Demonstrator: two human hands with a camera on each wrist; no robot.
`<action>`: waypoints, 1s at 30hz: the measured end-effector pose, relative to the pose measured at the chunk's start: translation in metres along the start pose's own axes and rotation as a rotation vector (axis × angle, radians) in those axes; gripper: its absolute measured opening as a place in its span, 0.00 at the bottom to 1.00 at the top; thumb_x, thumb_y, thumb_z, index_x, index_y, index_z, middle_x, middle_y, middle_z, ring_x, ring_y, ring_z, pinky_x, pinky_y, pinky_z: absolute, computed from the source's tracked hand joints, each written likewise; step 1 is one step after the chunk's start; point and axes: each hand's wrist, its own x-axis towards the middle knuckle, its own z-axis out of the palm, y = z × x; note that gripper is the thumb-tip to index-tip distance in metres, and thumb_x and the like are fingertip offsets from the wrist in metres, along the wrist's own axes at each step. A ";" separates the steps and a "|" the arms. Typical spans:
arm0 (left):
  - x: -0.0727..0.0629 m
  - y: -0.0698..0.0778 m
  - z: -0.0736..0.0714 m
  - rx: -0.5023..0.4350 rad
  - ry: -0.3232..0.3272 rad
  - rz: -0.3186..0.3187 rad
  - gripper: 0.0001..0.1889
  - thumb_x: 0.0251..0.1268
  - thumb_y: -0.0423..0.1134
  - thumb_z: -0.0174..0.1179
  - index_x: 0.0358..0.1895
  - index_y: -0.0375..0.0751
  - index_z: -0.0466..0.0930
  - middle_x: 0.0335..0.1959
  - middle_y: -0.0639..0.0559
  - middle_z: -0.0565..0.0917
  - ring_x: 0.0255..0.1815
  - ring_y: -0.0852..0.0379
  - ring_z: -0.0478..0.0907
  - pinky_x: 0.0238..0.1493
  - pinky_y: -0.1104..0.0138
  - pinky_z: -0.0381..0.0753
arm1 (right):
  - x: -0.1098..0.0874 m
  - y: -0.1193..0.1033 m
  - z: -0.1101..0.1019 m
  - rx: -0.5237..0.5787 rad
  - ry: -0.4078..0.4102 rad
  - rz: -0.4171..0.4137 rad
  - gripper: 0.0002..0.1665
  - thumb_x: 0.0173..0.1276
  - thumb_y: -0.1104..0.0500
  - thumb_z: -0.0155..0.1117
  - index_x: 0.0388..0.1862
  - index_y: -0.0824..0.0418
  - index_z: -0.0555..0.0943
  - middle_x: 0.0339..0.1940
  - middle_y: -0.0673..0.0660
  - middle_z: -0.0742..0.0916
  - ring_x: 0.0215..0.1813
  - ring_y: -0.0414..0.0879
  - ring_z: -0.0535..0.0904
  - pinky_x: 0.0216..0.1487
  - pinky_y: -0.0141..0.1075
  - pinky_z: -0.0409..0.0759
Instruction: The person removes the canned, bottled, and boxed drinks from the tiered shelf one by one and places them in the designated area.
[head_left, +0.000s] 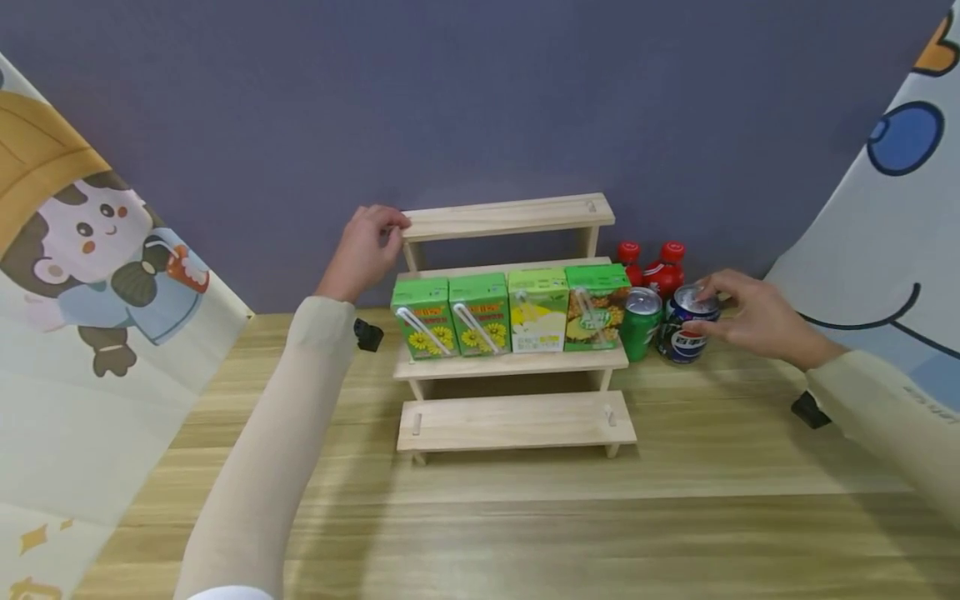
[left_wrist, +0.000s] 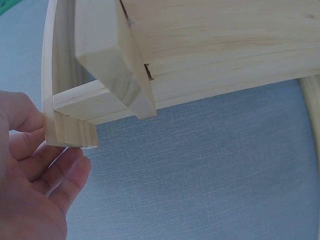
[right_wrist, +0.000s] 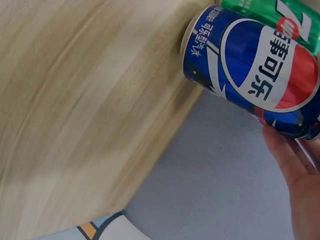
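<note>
A three-step wooden shelf [head_left: 517, 421] stands on the table. At the left end of its top board [head_left: 510, 217], my left hand [head_left: 369, 250] pinches the corner; the left wrist view shows thumb and fingers about the board's end [left_wrist: 75, 131]. My right hand [head_left: 757, 317] holds a blue cola can [head_left: 684, 343] near its top, right of the shelf. In the right wrist view that can [right_wrist: 255, 70] is tilted by the camera angle, with fingers [right_wrist: 285, 150] along its side. A green soda can [head_left: 640, 329] stands just left of it.
Several juice boxes [head_left: 480, 317] with straws line the middle step. Behind the cans are two red-capped bottles [head_left: 665, 268]. A grey-blue backdrop [head_left: 480, 108] rises behind the shelf, and printed panels [head_left: 112, 250] flank the wood-grain table [head_left: 525, 542].
</note>
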 end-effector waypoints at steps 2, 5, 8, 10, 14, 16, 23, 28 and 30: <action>0.000 0.000 0.000 0.000 -0.003 -0.004 0.13 0.72 0.36 0.47 0.50 0.38 0.79 0.54 0.47 0.76 0.52 0.50 0.68 0.51 0.57 0.70 | 0.001 0.002 0.004 0.014 -0.005 -0.001 0.24 0.48 0.53 0.79 0.37 0.60 0.76 0.50 0.60 0.79 0.47 0.54 0.75 0.42 0.53 0.75; 0.000 0.000 0.001 -0.003 -0.005 -0.009 0.13 0.72 0.36 0.47 0.50 0.38 0.79 0.54 0.47 0.76 0.52 0.50 0.68 0.51 0.57 0.70 | 0.001 0.005 0.009 0.010 0.000 -0.021 0.23 0.48 0.54 0.79 0.38 0.60 0.76 0.50 0.59 0.79 0.48 0.53 0.74 0.41 0.51 0.74; 0.000 0.001 0.001 -0.004 -0.002 -0.008 0.13 0.72 0.36 0.47 0.50 0.38 0.79 0.53 0.47 0.76 0.52 0.50 0.68 0.52 0.57 0.70 | 0.001 0.007 0.010 -0.008 0.010 -0.042 0.22 0.49 0.56 0.78 0.39 0.60 0.76 0.50 0.60 0.79 0.47 0.54 0.75 0.40 0.51 0.74; 0.001 0.001 0.001 -0.005 -0.002 -0.008 0.13 0.72 0.36 0.47 0.50 0.38 0.79 0.53 0.47 0.76 0.52 0.50 0.68 0.52 0.57 0.70 | 0.000 0.007 0.010 -0.021 0.012 -0.048 0.22 0.50 0.56 0.78 0.40 0.61 0.77 0.50 0.60 0.80 0.47 0.55 0.76 0.40 0.51 0.74; 0.002 0.001 0.001 -0.006 -0.006 -0.015 0.13 0.72 0.36 0.47 0.50 0.38 0.79 0.54 0.47 0.76 0.53 0.50 0.68 0.53 0.57 0.70 | 0.001 0.008 0.010 -0.021 0.002 -0.036 0.23 0.50 0.57 0.78 0.42 0.62 0.78 0.50 0.62 0.80 0.48 0.57 0.76 0.41 0.53 0.75; 0.003 0.000 0.001 -0.006 -0.008 -0.017 0.13 0.72 0.36 0.47 0.50 0.38 0.80 0.54 0.47 0.76 0.53 0.50 0.68 0.53 0.58 0.70 | 0.001 0.008 0.010 -0.017 -0.002 -0.024 0.24 0.50 0.56 0.78 0.42 0.62 0.78 0.51 0.63 0.79 0.50 0.59 0.75 0.43 0.54 0.74; 0.002 0.000 0.000 -0.006 -0.004 -0.015 0.13 0.71 0.35 0.47 0.50 0.37 0.80 0.53 0.47 0.76 0.53 0.50 0.68 0.52 0.58 0.70 | 0.007 -0.008 -0.004 -0.015 0.045 -0.026 0.22 0.55 0.53 0.74 0.44 0.64 0.80 0.54 0.64 0.78 0.54 0.62 0.73 0.49 0.59 0.71; 0.002 0.000 0.001 -0.004 -0.002 -0.011 0.13 0.71 0.35 0.47 0.49 0.37 0.80 0.53 0.47 0.76 0.53 0.50 0.68 0.52 0.58 0.70 | 0.014 -0.040 -0.023 0.012 0.092 -0.128 0.22 0.58 0.55 0.72 0.49 0.61 0.79 0.54 0.59 0.78 0.54 0.59 0.73 0.50 0.59 0.70; 0.003 0.000 0.001 -0.004 -0.001 -0.013 0.13 0.71 0.35 0.47 0.49 0.38 0.80 0.53 0.47 0.76 0.53 0.50 0.68 0.52 0.58 0.70 | 0.017 -0.055 -0.028 0.025 0.090 -0.175 0.23 0.57 0.57 0.73 0.51 0.60 0.79 0.55 0.58 0.78 0.55 0.57 0.73 0.50 0.58 0.70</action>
